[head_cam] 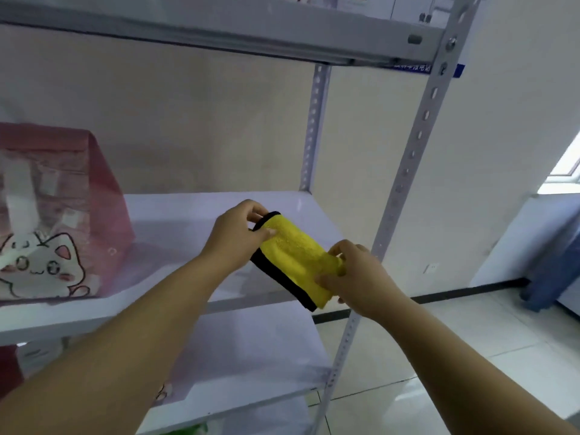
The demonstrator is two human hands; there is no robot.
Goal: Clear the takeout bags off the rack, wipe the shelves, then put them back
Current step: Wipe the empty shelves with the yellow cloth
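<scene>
A folded yellow cloth [293, 259] with a black edge is held between both hands above the front right of the middle shelf [175, 221]. My left hand [237, 238] pinches its far upper corner. My right hand [357, 273] grips its near lower end. A pink takeout bag [59, 215] with a white cat drawing stands on the left part of the same shelf, well apart from the hands.
The white metal rack has a shelf above [219, 29] and a lower shelf [251, 350]. Its perforated front post [405, 180] rises just right of my right hand. Another pink bag [9, 368] shows at the lower left. Tiled floor [439, 356] lies to the right.
</scene>
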